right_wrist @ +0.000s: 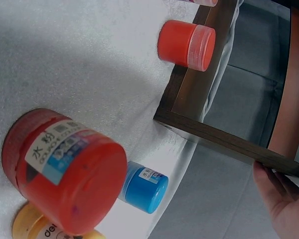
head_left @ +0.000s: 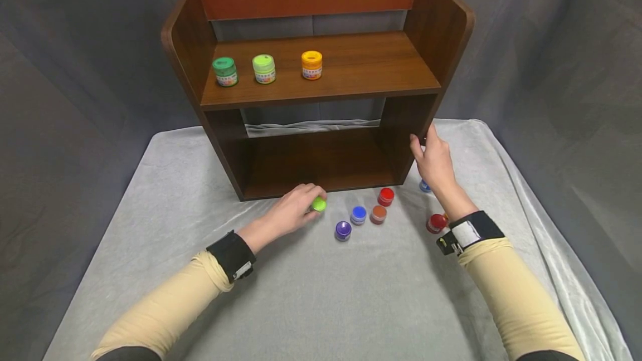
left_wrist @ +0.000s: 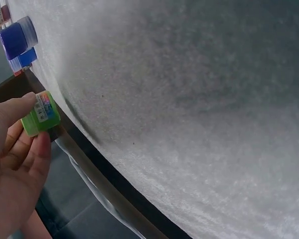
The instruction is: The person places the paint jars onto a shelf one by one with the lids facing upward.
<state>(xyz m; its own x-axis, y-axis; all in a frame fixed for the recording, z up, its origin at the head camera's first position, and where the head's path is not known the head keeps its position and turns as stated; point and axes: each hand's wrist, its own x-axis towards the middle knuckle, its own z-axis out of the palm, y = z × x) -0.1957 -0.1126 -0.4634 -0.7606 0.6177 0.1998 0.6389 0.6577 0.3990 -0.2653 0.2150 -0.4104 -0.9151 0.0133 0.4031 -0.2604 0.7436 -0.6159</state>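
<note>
The left hand grasps the light-green jar with thumb and fingertips. The jar is located just in front of the lower board of the shelf unit; contact with the worktop cannot be determined. The right hand applies its grip to the right side panel of the unit, at the edge.

Caution: a fingertip grip on a rounded jar can slip; uneven thumb pressure is the probable cause.

Caution: forward travel at too low a height may strike the jar against the lower board's front edge.

Caution: rightward drift of the left hand could topple the purple jar or the blue jar.

Caution: a pull by the right hand could tilt the unit, upsetting the dark-green jar, the pale-green jar and the orange-yellow jar on its upper level.

Caution: lowering the right wrist could knock the nearby red jar and the yellow jar beside it.
</note>
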